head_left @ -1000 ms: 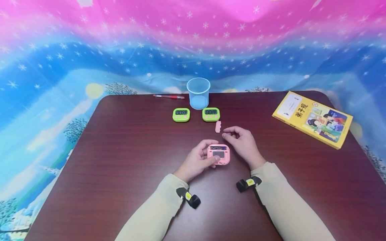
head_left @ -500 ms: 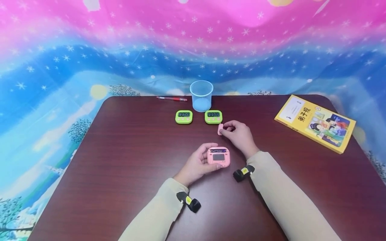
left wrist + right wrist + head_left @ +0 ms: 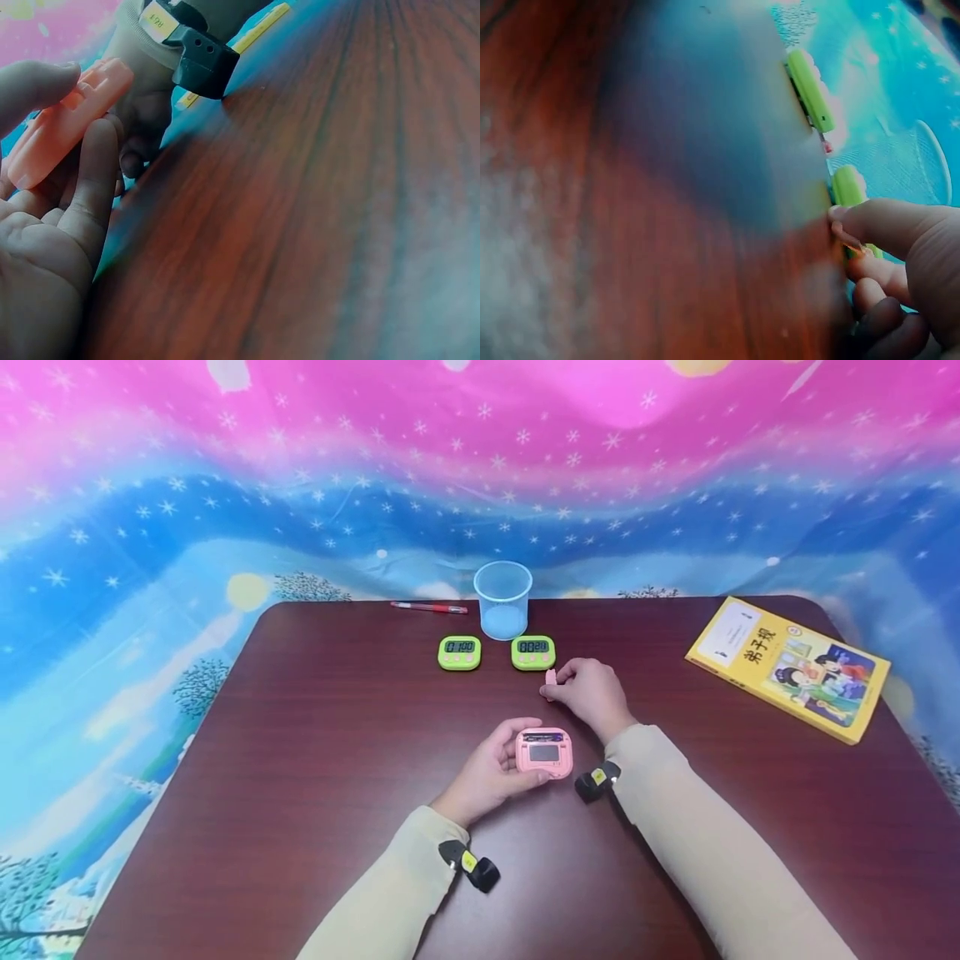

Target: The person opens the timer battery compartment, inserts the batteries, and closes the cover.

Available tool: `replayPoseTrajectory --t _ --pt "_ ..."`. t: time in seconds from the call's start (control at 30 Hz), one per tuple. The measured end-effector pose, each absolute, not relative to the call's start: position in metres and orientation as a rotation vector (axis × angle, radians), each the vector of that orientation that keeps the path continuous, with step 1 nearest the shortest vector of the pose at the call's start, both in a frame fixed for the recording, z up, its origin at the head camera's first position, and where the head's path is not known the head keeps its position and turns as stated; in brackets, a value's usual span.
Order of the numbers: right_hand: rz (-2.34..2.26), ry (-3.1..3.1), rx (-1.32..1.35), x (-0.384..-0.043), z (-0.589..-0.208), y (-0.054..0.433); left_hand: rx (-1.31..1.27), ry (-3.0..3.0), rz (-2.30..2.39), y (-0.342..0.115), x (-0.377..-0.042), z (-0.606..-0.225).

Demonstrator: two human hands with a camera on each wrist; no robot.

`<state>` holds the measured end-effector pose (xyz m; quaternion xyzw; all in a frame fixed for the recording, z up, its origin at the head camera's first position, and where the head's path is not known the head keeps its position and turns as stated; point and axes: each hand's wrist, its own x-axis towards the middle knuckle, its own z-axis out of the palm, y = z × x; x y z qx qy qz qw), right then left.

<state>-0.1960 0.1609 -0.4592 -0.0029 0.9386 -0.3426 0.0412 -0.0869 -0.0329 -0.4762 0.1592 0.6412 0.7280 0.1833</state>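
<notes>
My left hand [image 3: 491, 774] grips a pink digital timer [image 3: 544, 752], its back facing up with the battery slot uncovered and a dark battery [image 3: 543, 737] inside. In the left wrist view the thumb presses one face of the pink timer [image 3: 71, 124] while fingers support the other. Farther forward, my right hand [image 3: 595, 696] pinches a small pink battery cover [image 3: 551, 677] between thumb and fingers. The right wrist view shows the thin edge of that cover [image 3: 847, 238] at the fingertips. Just beyond it lies a green timer [image 3: 533, 653].
Another green timer [image 3: 459, 653] lies to the left. Behind the pair stands a light blue mesh cup [image 3: 503, 602], with a red pen [image 3: 429, 607] beside it. A yellow book [image 3: 787, 668] lies at the right of the dark wooden table [image 3: 300, 760]. A patterned cloth hangs behind.
My right hand has reached the pink battery cover, pinched it and tipped it up from the table. My left thumb has slid down to the timer's lower edge.
</notes>
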Motion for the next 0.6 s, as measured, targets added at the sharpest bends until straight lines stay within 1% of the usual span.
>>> replayPoseTrajectory --t 0.27,0.5,0.6 --pt "-1.243 2.882 -0.083 -0.187 -0.467 0.171 0.468 1.828 2.057 -0.033 -0.089 -0.477" --pt "-1.557 2.714 -0.111 -0.170 -0.469 0.181 0.441 1.818 2.056 -0.032 -0.088 -0.476" --pt "-1.617 2.671 -0.150 -0.163 -0.471 0.187 0.431 1.819 2.053 -0.032 -0.088 -0.475"
